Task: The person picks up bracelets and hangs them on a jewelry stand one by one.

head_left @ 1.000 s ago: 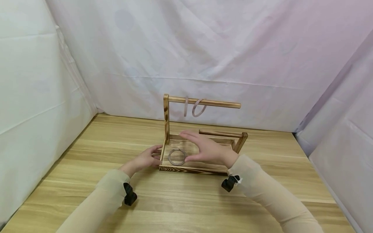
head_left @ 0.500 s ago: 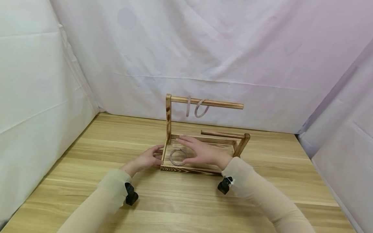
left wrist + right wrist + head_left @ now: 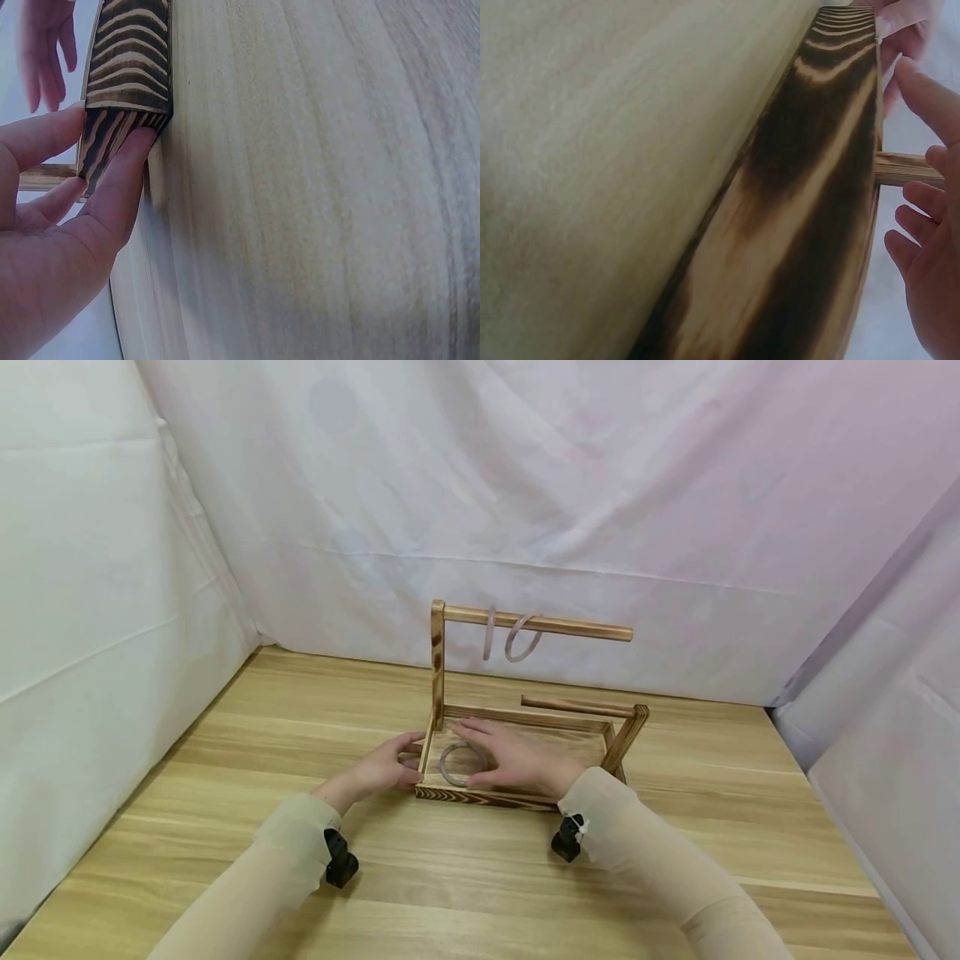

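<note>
A wooden stand with a shallow tray (image 3: 480, 797) sits on the table in the head view. My left hand (image 3: 375, 768) rests fingertips and thumb against the tray's left end; in the left wrist view the fingers (image 3: 124, 176) press on that striped end. A translucent greyish bangle (image 3: 442, 765) is at the tray's left. Over the tray is my right hand (image 3: 517, 760), thumb and fingers spread about the bangle's right side; whether they touch it I cannot tell. In the right wrist view the bangle is hidden behind the tray's front wall (image 3: 780, 202).
Two pale pinkish bangles hang on the upper rod (image 3: 585, 627), one edge-on (image 3: 489, 635), one slanted (image 3: 511, 643). A tall post (image 3: 438, 668) carries this rod at the left. A lower rod (image 3: 577, 704) runs from the right post (image 3: 625, 741). White cloth (image 3: 480, 485) surrounds the table.
My right hand has come down and left, closer to the bangle in the tray. My left hand stays at the tray's end. The whole scene shifts slightly right in the head view.
</note>
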`<state>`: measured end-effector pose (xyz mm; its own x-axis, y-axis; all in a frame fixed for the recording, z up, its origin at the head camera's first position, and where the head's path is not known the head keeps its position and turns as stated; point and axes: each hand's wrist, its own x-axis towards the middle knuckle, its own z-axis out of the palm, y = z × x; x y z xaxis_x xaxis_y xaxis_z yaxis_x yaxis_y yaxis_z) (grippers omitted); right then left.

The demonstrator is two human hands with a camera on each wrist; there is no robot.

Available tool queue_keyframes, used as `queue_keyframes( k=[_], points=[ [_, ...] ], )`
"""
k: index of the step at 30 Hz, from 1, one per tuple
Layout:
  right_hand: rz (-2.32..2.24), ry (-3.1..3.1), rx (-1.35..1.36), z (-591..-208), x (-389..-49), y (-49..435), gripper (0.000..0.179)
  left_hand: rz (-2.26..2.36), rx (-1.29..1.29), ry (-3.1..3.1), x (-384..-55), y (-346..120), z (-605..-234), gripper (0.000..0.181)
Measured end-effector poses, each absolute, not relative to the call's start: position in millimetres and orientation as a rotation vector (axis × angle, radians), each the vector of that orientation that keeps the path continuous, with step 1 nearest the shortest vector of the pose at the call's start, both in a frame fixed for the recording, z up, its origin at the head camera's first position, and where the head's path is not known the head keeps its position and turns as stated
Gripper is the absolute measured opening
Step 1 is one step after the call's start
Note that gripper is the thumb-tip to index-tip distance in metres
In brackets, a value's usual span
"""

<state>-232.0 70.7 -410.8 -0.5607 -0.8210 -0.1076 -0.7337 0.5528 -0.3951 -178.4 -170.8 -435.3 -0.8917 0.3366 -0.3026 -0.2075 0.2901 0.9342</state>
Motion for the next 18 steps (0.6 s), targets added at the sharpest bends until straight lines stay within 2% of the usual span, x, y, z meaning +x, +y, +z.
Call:
queue_keyframes(
  k=[18],
  points=[
    [-0.382, 2.491, -1.366, -426.6, -246.7, 56.7, 0.082, 1.635, 0.116, 2.112, -179.8, -170.4, -433.9, 0.073]
  ],
)
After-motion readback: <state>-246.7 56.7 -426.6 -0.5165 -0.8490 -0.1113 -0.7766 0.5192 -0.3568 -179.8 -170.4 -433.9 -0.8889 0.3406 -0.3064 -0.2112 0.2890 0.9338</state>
